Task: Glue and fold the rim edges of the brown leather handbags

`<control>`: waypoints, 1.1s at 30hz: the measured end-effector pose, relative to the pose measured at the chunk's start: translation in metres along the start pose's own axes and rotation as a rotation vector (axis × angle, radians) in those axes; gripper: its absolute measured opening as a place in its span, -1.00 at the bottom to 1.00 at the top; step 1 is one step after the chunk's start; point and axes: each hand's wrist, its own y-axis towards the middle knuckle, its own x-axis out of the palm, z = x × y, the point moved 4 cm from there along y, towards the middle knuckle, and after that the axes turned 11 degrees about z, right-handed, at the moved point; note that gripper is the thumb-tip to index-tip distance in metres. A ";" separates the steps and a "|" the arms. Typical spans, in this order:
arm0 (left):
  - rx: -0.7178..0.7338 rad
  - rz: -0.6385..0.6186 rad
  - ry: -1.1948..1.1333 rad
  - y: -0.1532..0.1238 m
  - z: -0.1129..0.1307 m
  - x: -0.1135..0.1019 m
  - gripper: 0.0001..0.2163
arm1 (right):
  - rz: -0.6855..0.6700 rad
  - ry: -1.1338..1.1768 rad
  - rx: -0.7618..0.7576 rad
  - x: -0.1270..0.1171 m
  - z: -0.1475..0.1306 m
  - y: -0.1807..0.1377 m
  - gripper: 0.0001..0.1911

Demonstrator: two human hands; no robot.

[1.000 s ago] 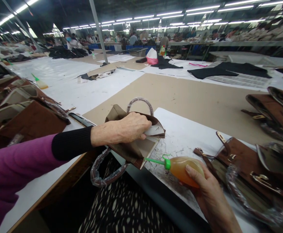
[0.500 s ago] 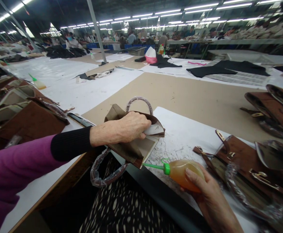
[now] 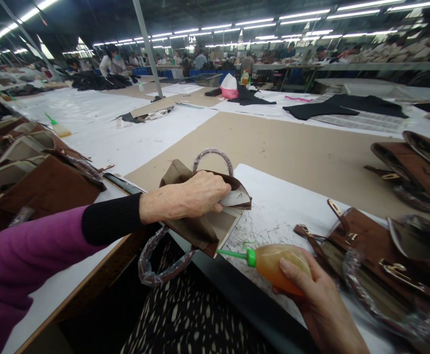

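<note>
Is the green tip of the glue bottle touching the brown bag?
Cannot tell: in the head view the green tip ends right at the bag edge.

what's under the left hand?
The left hand presses on a brown bag with a white paper slip at the fingertips. A plastic-wrapped handle arches behind. The bag surface beneath the palm is covered.

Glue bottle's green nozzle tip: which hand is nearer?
Right. The right hand holds the glue bottle just behind the green nozzle. The left hand presses the brown bag above it.
</note>
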 end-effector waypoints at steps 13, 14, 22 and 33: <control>-0.078 -0.068 0.021 0.011 -0.007 -0.011 -0.86 | 0.217 -0.288 -0.307 -0.005 -0.027 0.007 -0.38; -0.086 -0.072 0.022 0.012 -0.007 -0.012 -0.86 | 0.227 -0.301 -0.337 -0.004 -0.029 0.010 -0.39; -0.063 -0.011 -0.030 0.020 -0.016 -0.015 -0.88 | 0.169 -0.389 -0.434 -0.008 -0.029 0.049 -0.37; -0.084 0.001 -0.042 0.025 -0.021 -0.024 -0.86 | 0.314 -0.555 -0.802 -0.003 -0.035 0.050 -0.49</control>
